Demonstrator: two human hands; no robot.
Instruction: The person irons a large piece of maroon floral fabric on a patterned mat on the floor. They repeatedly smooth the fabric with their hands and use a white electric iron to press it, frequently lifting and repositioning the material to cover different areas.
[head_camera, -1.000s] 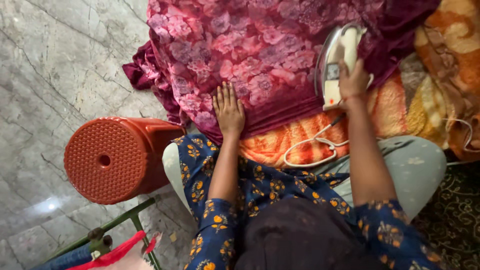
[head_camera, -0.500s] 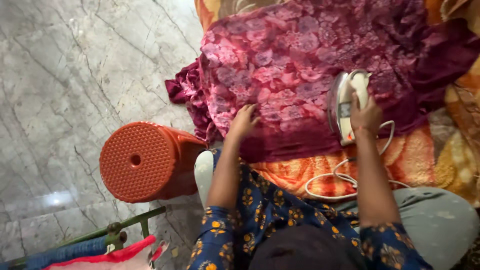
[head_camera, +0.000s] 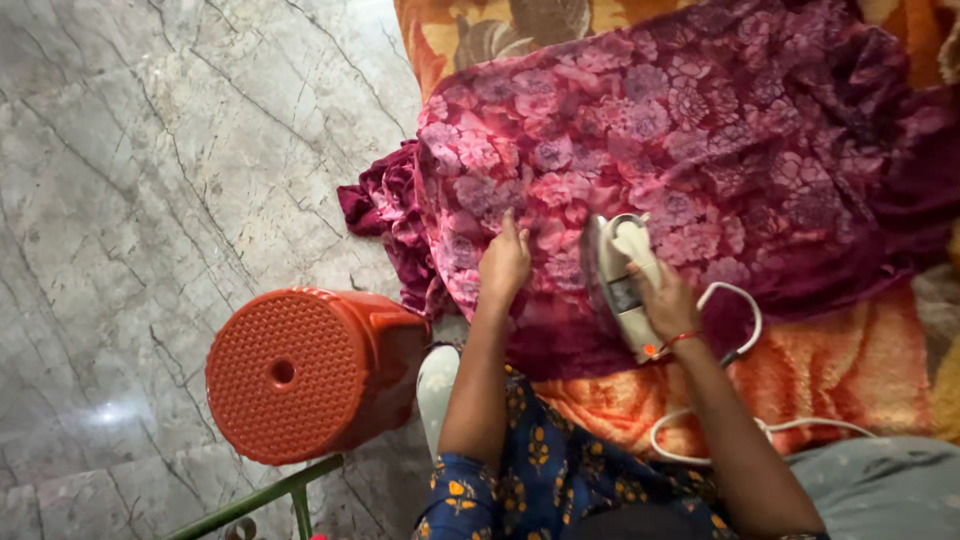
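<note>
Your right hand (head_camera: 668, 300) grips the white electric iron (head_camera: 622, 285), long axis pointing away from you, on the maroon floral lace fabric (head_camera: 700, 150). Your left hand (head_camera: 503, 265) lies open, pressing the cloth just beside it.

Soft maroon cloth (head_camera: 700, 130) with a raised, matt floral weave, spread over a fuzzy orange blanket (head_camera: 830, 370). Smooth cream plastic on the iron (head_camera: 625, 280), with a shiny metal soleplate edge and a smooth white cord (head_camera: 740, 330). Glossy grey marble floor (head_camera: 150, 180) with dark veins; moulded red plastic stool (head_camera: 290, 375), dimpled on top.
</note>
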